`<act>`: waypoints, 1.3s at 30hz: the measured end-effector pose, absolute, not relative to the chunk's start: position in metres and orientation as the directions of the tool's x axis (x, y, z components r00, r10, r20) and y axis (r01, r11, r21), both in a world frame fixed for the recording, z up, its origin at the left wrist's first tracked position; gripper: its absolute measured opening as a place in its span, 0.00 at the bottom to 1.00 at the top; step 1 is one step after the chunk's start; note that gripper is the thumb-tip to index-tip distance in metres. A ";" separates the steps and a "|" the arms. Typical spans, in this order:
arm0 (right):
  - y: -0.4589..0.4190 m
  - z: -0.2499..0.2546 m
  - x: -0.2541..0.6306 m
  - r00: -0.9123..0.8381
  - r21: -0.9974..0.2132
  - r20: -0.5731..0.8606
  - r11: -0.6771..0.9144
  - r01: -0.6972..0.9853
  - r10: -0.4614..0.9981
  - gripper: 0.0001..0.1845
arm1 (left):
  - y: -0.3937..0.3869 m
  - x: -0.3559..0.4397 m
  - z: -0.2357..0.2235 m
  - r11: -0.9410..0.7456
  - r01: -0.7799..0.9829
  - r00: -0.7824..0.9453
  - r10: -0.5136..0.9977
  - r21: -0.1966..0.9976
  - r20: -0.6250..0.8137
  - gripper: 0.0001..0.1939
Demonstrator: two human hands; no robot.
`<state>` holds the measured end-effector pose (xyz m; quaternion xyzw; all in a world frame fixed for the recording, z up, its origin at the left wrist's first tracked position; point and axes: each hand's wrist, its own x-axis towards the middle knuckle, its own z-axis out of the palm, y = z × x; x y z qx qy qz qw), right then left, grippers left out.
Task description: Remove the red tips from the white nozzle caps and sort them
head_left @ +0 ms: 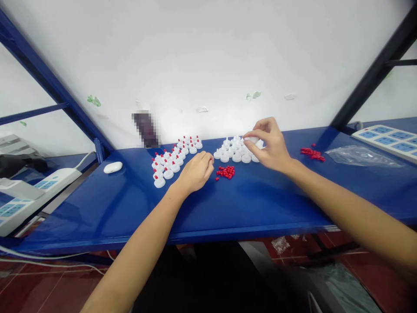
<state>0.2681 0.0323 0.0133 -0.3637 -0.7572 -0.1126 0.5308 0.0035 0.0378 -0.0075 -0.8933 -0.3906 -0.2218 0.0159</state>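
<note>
Blue table (130, 208), left hand (197, 171) curled, right hand (269, 145) bent, partly hiding white caps (236, 157), both grips unclear

On the blue table (247, 208): red-tipped white caps (168, 174), all-white caps (236, 158), bright red pieces (227, 172). Behind the table, a white wall (202, 52); below it, reddish-brown tiles (61, 289).

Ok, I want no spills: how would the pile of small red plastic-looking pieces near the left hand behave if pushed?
The red pieces would probably scatter, as they lie loose on the flat blue tabletop. They may slide easily, since that surface looks glossy. Each is likely light, being tiny compared with the left hand.
</note>
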 end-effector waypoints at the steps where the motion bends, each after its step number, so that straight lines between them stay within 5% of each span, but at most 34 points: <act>1: 0.035 0.010 0.268 -0.209 -0.215 0.866 0.715 0.665 0.454 0.08 | 0.039 0.003 -0.010 -0.704 0.696 0.609 0.683 0.142 0.404 0.14; 11: 0.041 -0.009 0.263 -0.418 -0.306 0.561 0.649 0.697 0.714 0.14 | 0.048 0.003 -0.023 -0.716 0.675 0.658 0.694 0.178 0.294 0.17; 21: 0.050 -0.019 0.258 -0.516 -0.183 0.558 0.703 0.688 0.650 0.10 | 0.043 0.007 -0.020 -0.725 0.677 0.674 0.679 0.124 0.292 0.15; 39: 0.054 -0.022 0.258 -0.458 -0.268 0.559 0.673 0.689 0.691 0.14 | 0.040 0.009 -0.018 -0.733 0.653 0.665 0.675 0.191 0.320 0.15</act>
